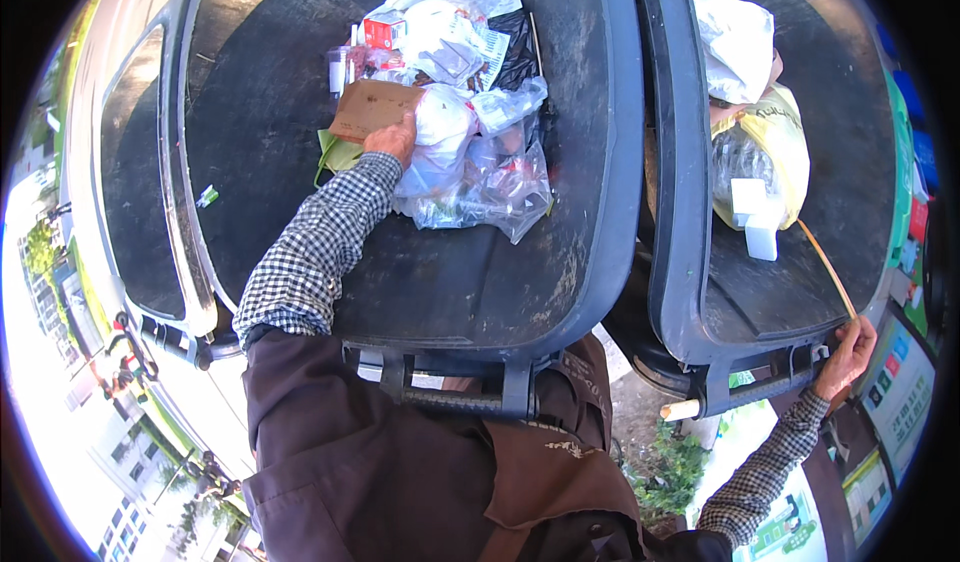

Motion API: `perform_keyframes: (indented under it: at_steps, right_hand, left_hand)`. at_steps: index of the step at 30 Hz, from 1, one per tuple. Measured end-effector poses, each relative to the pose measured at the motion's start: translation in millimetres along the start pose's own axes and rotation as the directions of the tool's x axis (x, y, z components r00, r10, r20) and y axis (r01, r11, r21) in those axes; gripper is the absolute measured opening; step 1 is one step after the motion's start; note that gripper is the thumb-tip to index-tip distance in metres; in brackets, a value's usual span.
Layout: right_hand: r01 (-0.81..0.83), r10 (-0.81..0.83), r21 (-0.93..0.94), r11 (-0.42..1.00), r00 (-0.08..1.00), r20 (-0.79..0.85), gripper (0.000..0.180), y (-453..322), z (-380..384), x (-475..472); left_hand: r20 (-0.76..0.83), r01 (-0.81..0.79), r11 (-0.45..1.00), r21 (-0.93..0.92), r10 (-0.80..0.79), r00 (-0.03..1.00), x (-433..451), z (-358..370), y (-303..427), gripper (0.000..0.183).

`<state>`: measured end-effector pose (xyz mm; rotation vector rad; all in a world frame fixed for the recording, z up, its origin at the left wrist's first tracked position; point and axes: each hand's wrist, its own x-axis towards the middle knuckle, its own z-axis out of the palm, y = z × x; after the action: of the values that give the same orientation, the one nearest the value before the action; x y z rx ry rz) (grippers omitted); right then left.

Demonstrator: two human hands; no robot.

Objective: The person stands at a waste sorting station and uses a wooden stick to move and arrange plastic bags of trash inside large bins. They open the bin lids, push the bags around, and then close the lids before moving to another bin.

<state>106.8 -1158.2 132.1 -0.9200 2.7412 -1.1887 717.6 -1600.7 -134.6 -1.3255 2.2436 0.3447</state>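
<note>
My left hand (391, 140) grips the lower right edge of a flat piece of brown cardboard (373, 106). It lies on a heap of clear and white plastic bags (442, 123), within the raised rim of a dark plastic wheelie bin (615, 149). A small red-and-white box (385, 33) sits higher in the heap, and something light green (341, 153) shows under the cardboard. Off to the right, my right hand (847, 356) pinches one end of a thin pale strip, like wood or bamboo (826, 263). Its far end reaches a yellowish bag (787, 157) on the second bin.
The second dark wheelie bin (679, 262) also bears a white bag (739, 44) and white foam-like blocks (757, 217). Another dark bin (135, 179) stands at left. Bar handles (457, 401) run along the near edges. Printed panels (900, 389) line the right side.
</note>
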Motion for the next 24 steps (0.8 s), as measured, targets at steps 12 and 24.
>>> perform_keyframes:
  at_steps: [12,24]
  right_hand:
    - [0.018,-0.019,0.078,0.997,1.000,0.017,0.017,-0.2,1.7,0.9]
    - [0.032,-0.037,0.115,0.993,0.999,0.036,0.018,-0.5,0.5,-0.2]
  left_hand:
    - [-0.059,-0.108,0.974,-0.197,0.098,0.993,-2.5,-56.9,-14.6,0.037]
    - [-0.266,-0.049,0.765,-0.642,-0.162,0.950,-28.1,-116.5,-50.8,0.034]
